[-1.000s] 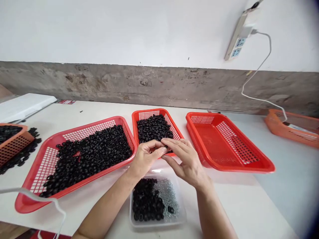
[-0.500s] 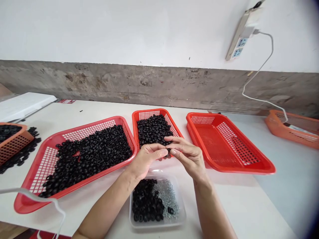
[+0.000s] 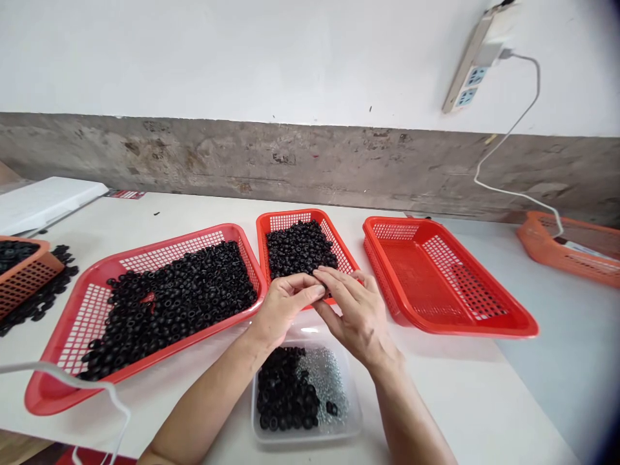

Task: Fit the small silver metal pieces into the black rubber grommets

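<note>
My left hand (image 3: 285, 307) pinches a small black piece (image 3: 324, 289), mostly hidden between the fingertips. Against it, the fingers of my right hand (image 3: 356, 310) are bent together over the left fingertips; what they grip is hidden. Both hands are just in front of a small red basket (image 3: 263, 236) of black ring-shaped pieces (image 3: 300, 245). Below them, a clear plastic box (image 3: 356, 413) holds black rings (image 3: 285, 394) on its left side and tiny shiny clear beads (image 3: 324, 374) on its right.
A large red basket (image 3: 140, 369) of black rings stands left. At the right is a red basket (image 3: 411, 284) with nothing in it. Orange baskets (image 3: 36, 278) sit at both edges. A white cable (image 3: 72, 381) crosses the lower left; a power strip (image 3: 472, 71) hangs on the wall.
My right hand has rolled over, its fingers now lying closer together over the left fingertips. The black piece is more covered. The view has shifted slightly.
</note>
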Available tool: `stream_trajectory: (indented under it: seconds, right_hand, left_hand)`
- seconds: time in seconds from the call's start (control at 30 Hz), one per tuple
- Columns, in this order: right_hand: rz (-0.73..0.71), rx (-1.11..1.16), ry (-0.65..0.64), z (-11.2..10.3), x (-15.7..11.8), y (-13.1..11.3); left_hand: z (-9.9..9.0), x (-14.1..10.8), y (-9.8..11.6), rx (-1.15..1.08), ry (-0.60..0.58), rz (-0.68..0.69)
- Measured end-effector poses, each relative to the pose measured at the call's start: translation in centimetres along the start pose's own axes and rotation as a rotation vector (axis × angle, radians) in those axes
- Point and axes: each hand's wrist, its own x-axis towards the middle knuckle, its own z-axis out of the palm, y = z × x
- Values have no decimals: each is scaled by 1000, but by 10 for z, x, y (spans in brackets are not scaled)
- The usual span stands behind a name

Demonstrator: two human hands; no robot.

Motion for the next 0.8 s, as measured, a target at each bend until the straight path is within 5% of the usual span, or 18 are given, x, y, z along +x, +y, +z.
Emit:
stream_trajectory:
  seconds: [0.17,0.47,0.8]
  right_hand:
    - [-25,-19,16,-2,0,2]
    - [31,60,45,-7,-1,4]
    - [-89,93,50,3,-3,13]
  left_hand:
    - [1,-1,-2,54,15,41]
    - [-4,-1,5,90,-167,-50]
    - [-3,-3,-1,183,-85,36]
